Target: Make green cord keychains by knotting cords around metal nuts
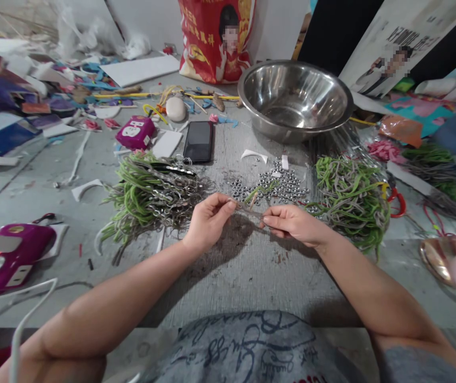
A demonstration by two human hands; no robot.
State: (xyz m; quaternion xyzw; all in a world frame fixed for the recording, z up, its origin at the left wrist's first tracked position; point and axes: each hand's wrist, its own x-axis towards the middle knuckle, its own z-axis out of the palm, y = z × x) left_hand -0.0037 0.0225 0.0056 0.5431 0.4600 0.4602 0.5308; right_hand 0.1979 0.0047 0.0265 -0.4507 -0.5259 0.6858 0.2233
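A thin greyish cord (249,211) runs between my two hands above the table. My left hand (209,221) pinches one end of it between thumb and forefinger. My right hand (294,224) has its fingers closed on the other end. Just behind the hands lie many small silver beads (287,185), with a short green cord piece among them. Left of my left hand is a bundle of green and grey cords (136,183) with shiny metallic parts at its right end. A loose heap of green and grey cords (351,197) lies beyond my right hand.
A steel bowl (247,109) stands behind the beads. A black phone (199,141), purple boxes (135,132) and a white rounded object (176,109) sit at back left. Scraps (44,101) cover the far left. Red-handled scissors (398,202) lie by the right heap.
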